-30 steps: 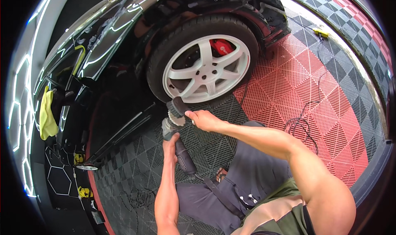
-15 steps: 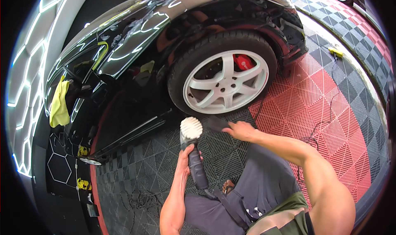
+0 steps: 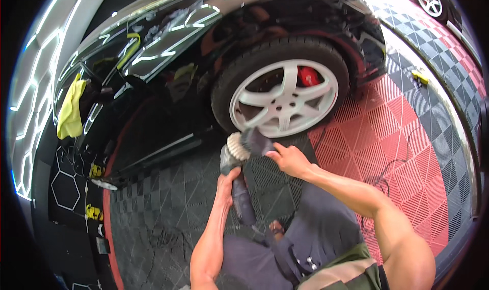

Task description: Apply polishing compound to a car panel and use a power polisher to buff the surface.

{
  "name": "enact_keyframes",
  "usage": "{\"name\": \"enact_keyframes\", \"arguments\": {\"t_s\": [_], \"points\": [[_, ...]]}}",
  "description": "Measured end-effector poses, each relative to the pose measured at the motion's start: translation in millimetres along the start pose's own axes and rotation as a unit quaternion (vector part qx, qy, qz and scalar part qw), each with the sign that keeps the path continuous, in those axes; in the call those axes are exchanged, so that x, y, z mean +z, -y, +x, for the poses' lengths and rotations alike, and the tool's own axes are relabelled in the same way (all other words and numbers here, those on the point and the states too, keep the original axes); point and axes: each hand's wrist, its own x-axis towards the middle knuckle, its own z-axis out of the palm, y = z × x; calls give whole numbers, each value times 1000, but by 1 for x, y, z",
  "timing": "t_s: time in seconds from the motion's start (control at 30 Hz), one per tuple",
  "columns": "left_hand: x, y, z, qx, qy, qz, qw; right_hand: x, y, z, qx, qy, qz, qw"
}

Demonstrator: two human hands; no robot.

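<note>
Looks like you're on brushing out the pad (image 3: 237, 147). Your polisher (image 3: 243, 203) is on your side of the wheel (image 3: 285, 99), head just off its lower left rim. Your left hand (image 3: 229, 182) has its fingers clamped round the polisher; your right hand (image 3: 293, 160) has its fingers clamped on the brush (image 3: 261, 143), bristles apparently against the pad. Next move likely calls for a firm left grip and brush strokes across the pad, clear of the wheel.
</note>
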Motion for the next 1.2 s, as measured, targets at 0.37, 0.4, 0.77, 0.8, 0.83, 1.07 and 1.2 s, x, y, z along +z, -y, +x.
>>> {"name": "enact_keyframes", "arguments": {"t_s": [0.37, 0.4, 0.77, 0.8, 0.83, 1.07, 1.2], "points": [[2, 3, 8, 111, -56, 79, 989, 31, 17, 29, 177, 22, 245, 953], [2, 7, 11, 134, -66, 81, 986, 50, 24, 11, 134, 8, 246, 960], [-18, 10, 13, 121, -116, 133, 977, 41, 42, -10, 189, 177, 309, 915], [-24, 7, 14, 118, -117, 140, 976, 32, 39, -10, 205, 211, 304, 906], [-29, 10, 9, 118, -120, 138, 976, 26, 38, -7, 213, 205, 295, 909], [-34, 12, 8, 132, -111, 188, 967, 36, 57, -14, 156, 208, 293, 920], [-16, 6, 3, 113, -97, 163, 975, 9, 26, 22, 223, 115, 335, 908]]}}
